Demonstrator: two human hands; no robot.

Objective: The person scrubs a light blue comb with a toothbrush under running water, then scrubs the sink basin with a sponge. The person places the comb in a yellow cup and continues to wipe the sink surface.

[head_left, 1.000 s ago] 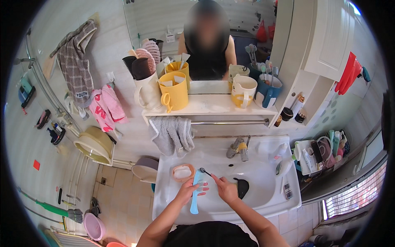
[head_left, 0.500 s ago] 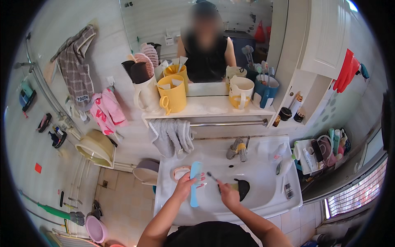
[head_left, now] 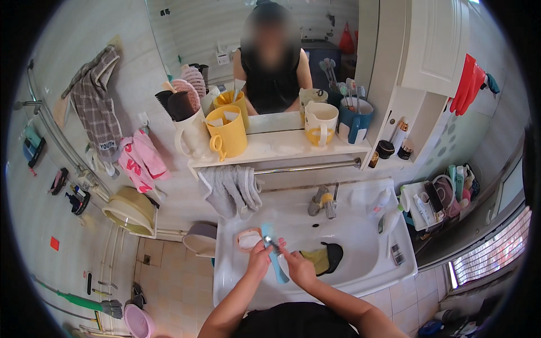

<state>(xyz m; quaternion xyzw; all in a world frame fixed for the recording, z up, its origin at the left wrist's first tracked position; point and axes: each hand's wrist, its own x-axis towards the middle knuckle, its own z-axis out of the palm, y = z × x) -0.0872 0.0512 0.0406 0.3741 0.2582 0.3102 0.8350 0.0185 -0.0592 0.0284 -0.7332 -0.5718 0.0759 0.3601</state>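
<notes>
A light blue comb (head_left: 280, 271) stands slantwise over the left side of the white sink (head_left: 372, 248), with my left hand (head_left: 259, 261) closed around it. My right hand (head_left: 300, 270) grips a small dark-headed brush, like a toothbrush (head_left: 271, 243). Its head lies against the comb's upper half, and my two hands are close together. Just right of them, a yellow-green and black cloth item (head_left: 319, 261) rests in the basin. To the left, on the sink's rim, sits a pink soap dish (head_left: 248, 239) with something white in it.
Behind the basin stands the faucet (head_left: 323, 203). A grey towel (head_left: 231, 188) hangs from a rail under the shelf (head_left: 270, 147), which carries a yellow mug (head_left: 228, 137) and other cups. Bottles (head_left: 389, 221) and a small dark-and-clear box (head_left: 398, 254) occupy the sink's right rim.
My right hand has moved left, bringing the brush onto the comb. The comb has tilted, its lower end swinging right. The whole view has shifted slightly.
</notes>
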